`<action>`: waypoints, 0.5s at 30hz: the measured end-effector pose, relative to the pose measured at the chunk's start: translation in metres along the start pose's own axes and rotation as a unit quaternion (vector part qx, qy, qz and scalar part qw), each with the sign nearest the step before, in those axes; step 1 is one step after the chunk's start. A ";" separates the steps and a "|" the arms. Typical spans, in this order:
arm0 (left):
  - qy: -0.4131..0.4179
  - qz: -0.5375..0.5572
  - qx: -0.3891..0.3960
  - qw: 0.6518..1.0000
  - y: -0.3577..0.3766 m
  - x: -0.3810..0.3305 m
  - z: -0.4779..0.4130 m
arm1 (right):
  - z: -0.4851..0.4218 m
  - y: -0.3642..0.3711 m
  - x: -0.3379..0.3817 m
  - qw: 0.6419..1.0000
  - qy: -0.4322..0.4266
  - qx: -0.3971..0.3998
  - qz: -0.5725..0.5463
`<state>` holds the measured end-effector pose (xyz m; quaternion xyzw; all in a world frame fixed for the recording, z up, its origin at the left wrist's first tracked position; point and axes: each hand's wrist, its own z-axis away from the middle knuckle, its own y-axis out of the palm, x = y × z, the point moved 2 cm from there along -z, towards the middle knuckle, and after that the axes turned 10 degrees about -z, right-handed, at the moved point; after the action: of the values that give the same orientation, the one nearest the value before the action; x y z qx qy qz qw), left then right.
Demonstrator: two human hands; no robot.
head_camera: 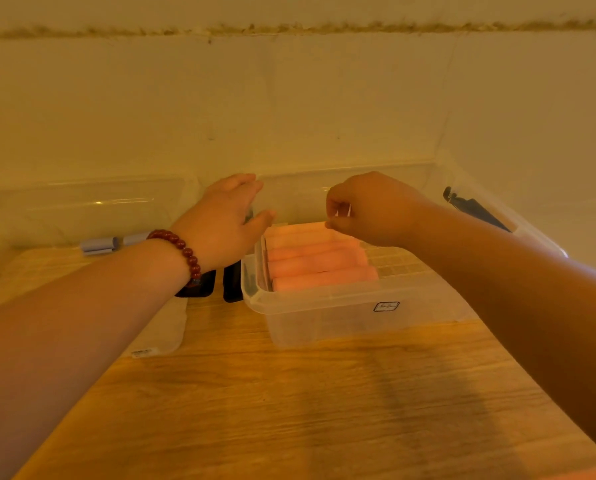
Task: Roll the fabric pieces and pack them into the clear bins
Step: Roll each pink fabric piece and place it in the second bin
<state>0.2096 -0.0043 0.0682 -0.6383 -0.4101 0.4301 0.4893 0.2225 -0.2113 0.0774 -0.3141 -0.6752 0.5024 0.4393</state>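
A small clear bin [324, 303] stands on the wooden table, right of centre. Several pink fabric rolls [320, 265] lie side by side in its left part; the right part shows only the bin's floor. My left hand [227, 223], with a red bead bracelet on the wrist, hovers over the bin's back left corner with its fingers straight and spread, holding nothing. My right hand [372, 209] hangs above the bin's back edge with its fingers curled and thumb against the fingertips. Nothing shows plainly between them.
Grey-blue fabric rolls [99, 244] lie at the back left. Black objects [232, 282] sit just left of the bin. A flat clear lid [165, 334] lies under my left forearm. Larger clear containers [82, 209] line the wall; the right one holds a dark item [473, 207].
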 end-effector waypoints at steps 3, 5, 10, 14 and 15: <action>0.010 -0.007 -0.029 1.000 -0.009 -0.004 0.009 | 0.012 -0.006 0.016 0.999 -0.011 -0.029 -0.018; 0.019 -0.013 -0.036 0.999 -0.013 -0.008 0.018 | 0.022 -0.008 0.029 0.998 -0.023 -0.055 -0.030; 0.031 -0.051 -0.048 0.997 -0.017 -0.013 0.052 | 0.049 -0.007 0.054 0.996 -0.018 -0.083 -0.033; 0.030 -0.042 -0.033 0.998 -0.018 -0.019 0.078 | 0.071 0.002 0.070 0.996 -0.007 -0.084 -0.033; 0.031 -0.039 -0.028 0.998 -0.016 -0.021 0.083 | 0.076 0.006 0.074 0.996 -0.002 -0.087 -0.029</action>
<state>0.1228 0.0014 0.0749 -0.6484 -0.4307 0.3793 0.5002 0.1225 -0.1759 0.0839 -0.3301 -0.7259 0.4298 0.4235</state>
